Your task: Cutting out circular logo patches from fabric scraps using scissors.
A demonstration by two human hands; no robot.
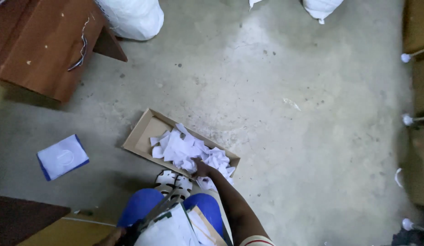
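Sorting step: my right hand (200, 169) reaches into paper scraps (189, 152) in the cardboard tray (141, 134), fingers' grip hidden; my left hand (112, 237) holds a card stack (168, 230); next, a clean pinch.

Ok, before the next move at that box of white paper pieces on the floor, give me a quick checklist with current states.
1. Right hand at the cardboard box: ok, it reaches into the white paper pieces.
2. Grip on a piece: cannot tell, fingers are buried in the pile.
3. Pieces contained: not ok, a few spill over the near edge.
4. Left hand holding the stack of sheets on the lap: ok.
5. Box flat on the concrete floor: ok.
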